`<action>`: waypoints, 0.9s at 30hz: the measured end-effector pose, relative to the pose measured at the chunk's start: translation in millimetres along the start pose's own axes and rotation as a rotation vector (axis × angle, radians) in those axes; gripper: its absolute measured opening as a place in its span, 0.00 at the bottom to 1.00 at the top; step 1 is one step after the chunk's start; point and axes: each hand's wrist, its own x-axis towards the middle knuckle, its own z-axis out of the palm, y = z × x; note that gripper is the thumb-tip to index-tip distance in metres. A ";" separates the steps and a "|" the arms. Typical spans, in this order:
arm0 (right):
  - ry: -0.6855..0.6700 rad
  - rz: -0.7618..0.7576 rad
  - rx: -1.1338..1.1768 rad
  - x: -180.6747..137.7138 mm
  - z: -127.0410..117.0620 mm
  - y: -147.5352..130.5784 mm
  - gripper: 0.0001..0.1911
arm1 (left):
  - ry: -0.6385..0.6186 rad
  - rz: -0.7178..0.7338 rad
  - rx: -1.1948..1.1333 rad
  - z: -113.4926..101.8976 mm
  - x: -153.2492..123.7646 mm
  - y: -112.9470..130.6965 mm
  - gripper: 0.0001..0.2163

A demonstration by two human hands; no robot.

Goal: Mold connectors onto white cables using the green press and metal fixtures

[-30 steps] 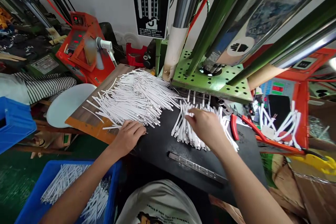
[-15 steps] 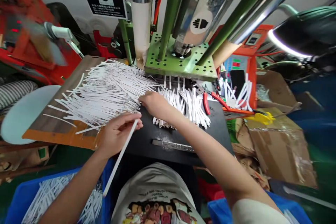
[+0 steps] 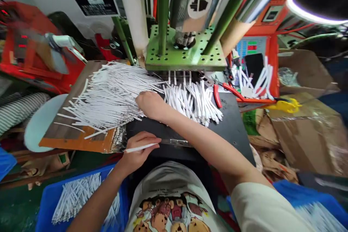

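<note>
My left hand (image 3: 141,151) is closed on a white strip (image 3: 140,148), pinched near its right end and lying almost level. Its fingertips are beside a slotted metal bar (image 3: 178,142) on the black tabletop (image 3: 231,127). My right hand (image 3: 150,106) is curled at the right edge of a big loose pile of white strips (image 3: 114,90); its fingertips are hidden, so what it grips cannot be made out. Right of that hand lies a second heap of white strips (image 3: 202,103), partly behind my right forearm.
A green press plate (image 3: 187,63) on posts stands behind the heaps. Red-handled pliers (image 3: 217,96) lie to the right, before an orange machine (image 3: 272,58). A blue bin (image 3: 45,203) of strips is at lower left, another blue bin (image 3: 293,192) at lower right.
My left hand has moved down and right to the metal bar, and its strip has swung from hanging steeply to nearly level. My right hand stays by the pile. The view has shifted.
</note>
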 end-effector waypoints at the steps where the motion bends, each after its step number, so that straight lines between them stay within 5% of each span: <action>1: -0.001 -0.005 0.021 -25.6 -0.7 10.2 0.08 | -0.005 0.030 -0.007 3.1 3.4 -0.8 0.07; 6: 0.249 0.175 0.358 -171.2 23.2 46.4 0.05 | -0.081 0.159 -0.027 35.9 22.0 3.7 0.05; 10: 0.504 0.165 0.480 -230.1 66.8 48.3 0.06 | -0.084 0.185 0.029 62.0 28.4 9.5 0.03; 14: 0.605 0.091 0.409 -234.4 89.0 43.8 0.09 | -0.135 0.196 0.146 69.1 25.7 13.9 0.04; 22: 0.480 -0.069 0.210 -237.4 86.1 56.4 0.09 | -0.197 0.270 0.375 72.6 22.6 21.5 0.09; 27: 0.220 -0.140 0.230 -214.3 46.2 68.0 0.15 | -0.024 0.151 0.579 27.1 10.1 11.3 0.05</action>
